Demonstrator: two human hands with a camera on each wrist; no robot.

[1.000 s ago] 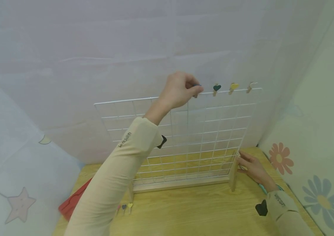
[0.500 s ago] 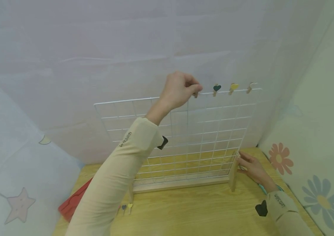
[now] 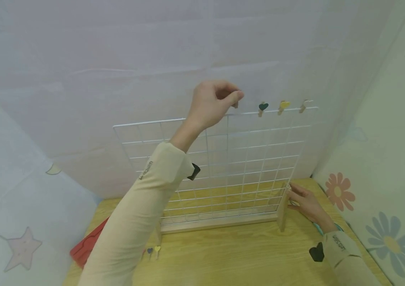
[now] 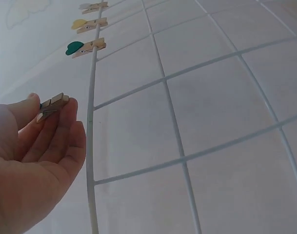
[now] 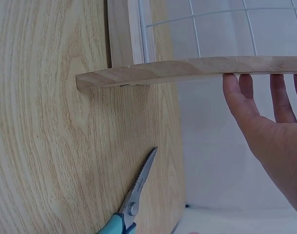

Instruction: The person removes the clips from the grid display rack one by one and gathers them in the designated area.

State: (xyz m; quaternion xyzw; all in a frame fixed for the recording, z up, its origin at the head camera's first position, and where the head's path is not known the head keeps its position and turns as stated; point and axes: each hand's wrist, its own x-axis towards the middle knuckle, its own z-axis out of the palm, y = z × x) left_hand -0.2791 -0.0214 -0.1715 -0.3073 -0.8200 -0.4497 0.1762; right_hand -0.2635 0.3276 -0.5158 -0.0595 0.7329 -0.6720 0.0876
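Thumb and fingertips of the left hand (image 3: 212,102) pinch a small pale-wood clothespin (image 4: 54,104), a sliver of blue showing at the thumb. Its free end points toward the top edge of a white metal wire grid (image 4: 183,159), and it is held just above that edge, apart from the wire. Farther right along the same edge, three clips are fastened in a row: a wooden clothespin with a dark green heart (image 4: 86,47), a wooden clothespin with a yellow heart (image 4: 89,25) and, nearest the corner, a wooden clothespin with a whitish ornament (image 4: 93,7).

The right hand (image 5: 270,129) has its fingers spread and their tips touching the outer side of a light wooden upright (image 5: 182,69) at the grid's right end. Metal-bladed scissors with teal handles (image 5: 132,207) lie near it on the yellowish wood-grain tabletop (image 3: 231,254). A low wooden bar (image 3: 220,223) runs along the grid's foot. At the front left lie a clip with a small yellow heart (image 3: 157,249) and a clip with a dark blue heart (image 3: 150,251), side by side. A flat red object (image 3: 88,245) is partly covered by the cream left sleeve (image 3: 134,218).
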